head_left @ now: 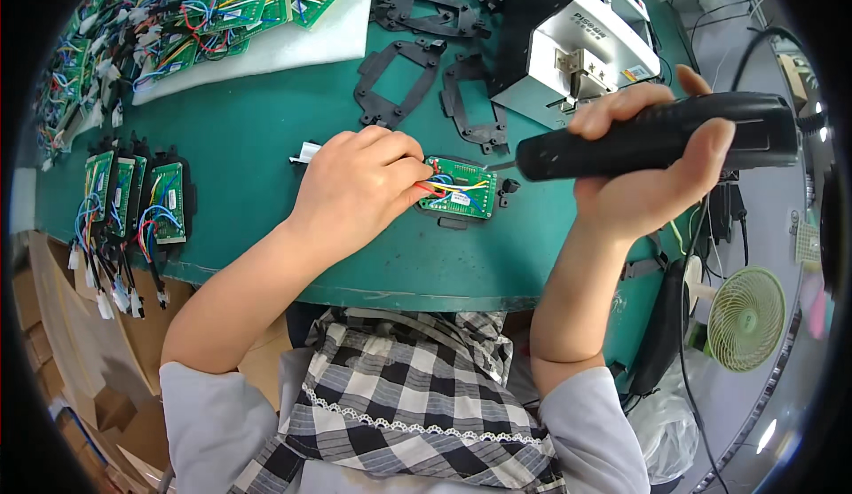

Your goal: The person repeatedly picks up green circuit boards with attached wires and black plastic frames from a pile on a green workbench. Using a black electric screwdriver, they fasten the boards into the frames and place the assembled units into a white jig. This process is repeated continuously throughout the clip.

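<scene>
In my right hand (652, 143) is a black electric screwdriver (612, 137), held level with its bit pointing left. The bit's tip is at the upper right corner of a green circuit board (475, 194); whether it touches a screw I cannot tell. Blue, yellow and red wires cross this board, which lies in a black plastic frame (453, 222) on the table. My left hand (364, 179) is closed at the board's left end, its fingertips pressed on the board and red wires. A white connector (307, 152) sticks out beyond my left hand.
Bare black frames (399, 81) lie beyond the board on the green table (240, 130). A white and black boxy machine (568, 50) stands at the back right. Wired boards (235, 15) pile up on white foam at the far left; several framed boards (167, 201) line the left edge.
</scene>
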`<action>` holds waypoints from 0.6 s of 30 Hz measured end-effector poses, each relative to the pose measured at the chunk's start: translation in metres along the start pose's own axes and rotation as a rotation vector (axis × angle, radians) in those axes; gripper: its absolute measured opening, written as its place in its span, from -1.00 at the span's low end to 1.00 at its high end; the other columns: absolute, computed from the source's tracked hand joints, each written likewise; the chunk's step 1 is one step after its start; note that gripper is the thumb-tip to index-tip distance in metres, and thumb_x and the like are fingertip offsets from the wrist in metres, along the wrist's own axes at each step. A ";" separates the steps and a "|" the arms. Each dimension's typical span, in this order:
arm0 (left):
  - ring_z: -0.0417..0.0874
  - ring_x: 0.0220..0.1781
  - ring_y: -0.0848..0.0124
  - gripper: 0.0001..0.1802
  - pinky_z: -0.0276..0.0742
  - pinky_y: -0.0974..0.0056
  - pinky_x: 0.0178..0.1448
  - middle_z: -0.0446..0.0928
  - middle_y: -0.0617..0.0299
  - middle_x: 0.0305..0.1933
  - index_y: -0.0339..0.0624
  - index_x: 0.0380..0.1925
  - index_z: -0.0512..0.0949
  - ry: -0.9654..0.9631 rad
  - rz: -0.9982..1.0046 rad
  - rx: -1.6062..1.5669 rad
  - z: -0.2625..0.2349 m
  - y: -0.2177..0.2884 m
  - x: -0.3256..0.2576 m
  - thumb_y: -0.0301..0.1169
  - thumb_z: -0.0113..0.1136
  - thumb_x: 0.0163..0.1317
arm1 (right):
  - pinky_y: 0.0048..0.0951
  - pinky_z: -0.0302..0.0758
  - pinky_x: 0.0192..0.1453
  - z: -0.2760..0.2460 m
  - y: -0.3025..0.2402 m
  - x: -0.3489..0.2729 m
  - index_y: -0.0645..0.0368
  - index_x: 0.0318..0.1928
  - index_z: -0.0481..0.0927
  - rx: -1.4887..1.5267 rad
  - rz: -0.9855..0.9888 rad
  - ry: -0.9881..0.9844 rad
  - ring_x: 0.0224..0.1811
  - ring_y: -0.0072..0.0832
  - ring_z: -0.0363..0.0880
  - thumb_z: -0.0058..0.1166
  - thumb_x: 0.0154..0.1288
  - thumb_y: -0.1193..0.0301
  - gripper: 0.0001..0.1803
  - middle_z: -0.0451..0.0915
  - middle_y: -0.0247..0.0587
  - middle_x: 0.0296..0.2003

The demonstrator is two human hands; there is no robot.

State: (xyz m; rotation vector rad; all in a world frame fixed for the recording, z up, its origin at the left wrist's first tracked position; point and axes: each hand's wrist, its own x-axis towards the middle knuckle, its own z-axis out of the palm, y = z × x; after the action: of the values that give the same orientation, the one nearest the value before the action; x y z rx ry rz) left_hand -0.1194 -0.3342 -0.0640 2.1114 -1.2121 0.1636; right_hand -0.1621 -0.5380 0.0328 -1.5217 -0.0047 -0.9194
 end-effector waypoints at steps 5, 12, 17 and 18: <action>0.58 -0.15 0.35 -0.80 0.43 0.22 -0.17 0.58 0.36 -0.22 -0.10 -0.38 0.64 -0.002 0.003 0.014 0.001 0.001 0.000 -0.40 0.40 -0.08 | -0.28 0.49 -0.56 0.019 0.001 -0.028 0.26 0.13 0.21 0.028 0.068 -0.170 -0.67 -0.35 0.44 -0.20 0.33 -0.21 -0.24 0.43 -0.10 -0.54; 0.58 -0.12 0.35 -0.76 0.44 0.22 -0.14 0.57 0.36 -0.21 -0.09 -0.36 0.63 -0.011 -0.001 0.023 -0.002 0.001 0.000 -0.41 0.40 -0.11 | -0.41 0.55 -0.56 0.037 0.005 -0.039 0.42 0.05 0.15 0.010 0.052 -0.264 -0.68 -0.37 0.51 0.03 0.25 -0.17 -0.16 0.46 -0.06 -0.55; 0.55 -0.19 0.41 -0.85 0.43 0.27 -0.16 0.51 0.41 -0.30 -0.09 -0.43 0.64 0.045 0.015 0.065 0.000 -0.001 -0.002 -0.34 0.36 -0.03 | -0.48 0.53 -0.56 0.042 0.008 -0.046 0.41 0.01 0.21 -0.058 0.015 -0.298 -0.67 -0.42 0.52 0.02 0.22 -0.24 -0.14 0.49 -0.11 -0.57; 0.55 -0.19 0.41 -0.85 0.43 0.26 -0.16 0.51 0.40 -0.30 -0.09 -0.43 0.63 0.045 0.015 0.065 0.001 0.000 -0.001 -0.35 0.36 -0.03 | -0.49 0.53 -0.56 0.043 0.007 -0.046 0.41 0.00 0.22 -0.077 0.002 -0.301 -0.67 -0.43 0.52 0.01 0.21 -0.26 -0.13 0.49 -0.12 -0.57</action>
State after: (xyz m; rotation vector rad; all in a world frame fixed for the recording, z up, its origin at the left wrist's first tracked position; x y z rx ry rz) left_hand -0.1202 -0.3339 -0.0646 2.1432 -1.2114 0.2585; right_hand -0.1674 -0.4803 0.0073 -1.7196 -0.1864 -0.6886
